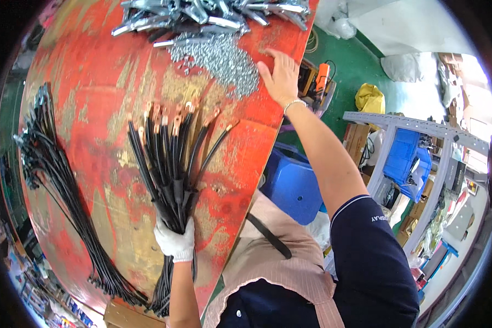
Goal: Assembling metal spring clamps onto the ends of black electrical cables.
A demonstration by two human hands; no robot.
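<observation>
My left hand point(175, 242), in a white glove, is wrapped round a bundle of black cables point(173, 194) near the table's front edge. Copper lugs point(176, 121) cap the fanned-out far ends of these cables, and the other ends trail toward me. My right hand point(281, 79) is bare and empty, its fingers apart, at the table's right edge. Just left of it lies a heap of small silvery metal parts point(232, 68), too small to name surely. Behind that heap are piled shiny metal clamp-like pieces point(202, 16).
Another bundle of black cables point(74, 194), with metal clamp-like ends, lies along the left of the worn red table point(106, 180). A blue plastic bin point(292, 188) stands beside the table on the right. Farther right are a grey metal rack point(385, 147) and a yellow bag point(370, 98).
</observation>
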